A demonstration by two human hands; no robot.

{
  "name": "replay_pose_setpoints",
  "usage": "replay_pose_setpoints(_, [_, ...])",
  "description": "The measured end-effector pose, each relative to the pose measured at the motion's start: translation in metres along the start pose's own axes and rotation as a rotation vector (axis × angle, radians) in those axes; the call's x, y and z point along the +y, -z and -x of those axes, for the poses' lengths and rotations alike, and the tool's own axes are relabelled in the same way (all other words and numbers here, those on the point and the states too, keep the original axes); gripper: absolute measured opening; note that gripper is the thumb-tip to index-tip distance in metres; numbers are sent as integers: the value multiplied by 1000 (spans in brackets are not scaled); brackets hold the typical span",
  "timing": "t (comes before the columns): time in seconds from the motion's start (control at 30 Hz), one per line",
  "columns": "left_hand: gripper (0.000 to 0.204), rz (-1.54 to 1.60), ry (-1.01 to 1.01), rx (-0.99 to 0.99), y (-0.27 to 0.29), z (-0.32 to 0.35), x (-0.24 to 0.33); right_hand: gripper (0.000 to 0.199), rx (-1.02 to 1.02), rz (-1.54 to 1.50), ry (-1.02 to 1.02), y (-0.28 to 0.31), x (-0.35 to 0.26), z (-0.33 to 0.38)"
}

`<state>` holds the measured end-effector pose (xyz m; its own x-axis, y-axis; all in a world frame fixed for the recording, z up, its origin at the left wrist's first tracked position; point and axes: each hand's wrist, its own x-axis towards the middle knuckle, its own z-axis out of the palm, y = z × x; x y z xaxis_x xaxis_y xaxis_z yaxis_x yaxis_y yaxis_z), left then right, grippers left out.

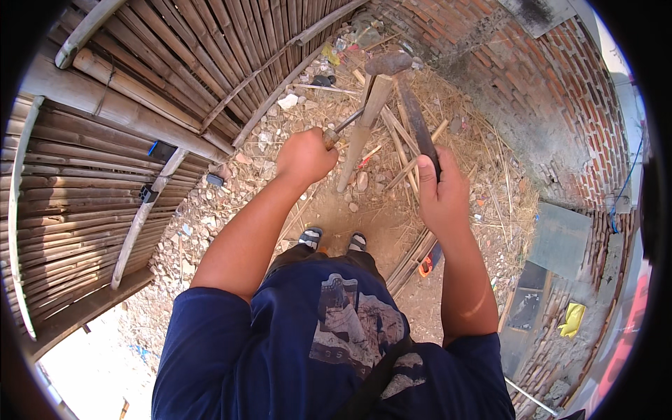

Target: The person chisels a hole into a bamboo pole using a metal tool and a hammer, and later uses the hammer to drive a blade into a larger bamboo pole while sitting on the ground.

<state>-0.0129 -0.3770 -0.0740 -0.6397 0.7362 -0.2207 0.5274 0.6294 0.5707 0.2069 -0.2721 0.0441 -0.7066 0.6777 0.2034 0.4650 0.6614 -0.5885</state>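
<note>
My left hand (306,155) is closed round the brownish handle of a hand tool with a narrow metal shaft or blade (348,121). Its metal part reaches to a pale wooden stake (361,143) that stands roughly upright in front of me; whether the tip cuts into the wood cannot be made out. My right hand (446,192) grips the dark handle of a hammer (418,119), thumb along the shaft. The hammer's heavy, rusty head lies over the stake's top end; I cannot tell if they touch.
Sticks and split wood (406,150) lie on rubble and straw beyond the stake. An orange-handled tool (426,264) lies by bamboo strips near my right forearm. A bamboo wall (175,63) stands left, a brick wall (504,77) right. A yellow item (572,319) sits at lower right.
</note>
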Motion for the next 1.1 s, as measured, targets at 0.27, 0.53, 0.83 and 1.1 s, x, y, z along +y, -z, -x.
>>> replay_pose_setpoints(0.27, [40, 12, -22, 16, -2, -2, 7, 28, -191, 184, -136, -64, 62, 26])
replay_pose_setpoints(0.53, [38, 9, -38, 44, -5, -4, -2, 33, 115, -74, 45, -3, 6, 3])
replay_pose_setpoints(0.83, [40, 2, -26, 48, -12, -2, 0, 32, -192, 95, -123, -61, 45, 21])
replay_pose_setpoints(1.1, [38, 55, -29, 58, -11, -2, -5, 33, 114, -166, 37, -25, 37, 20])
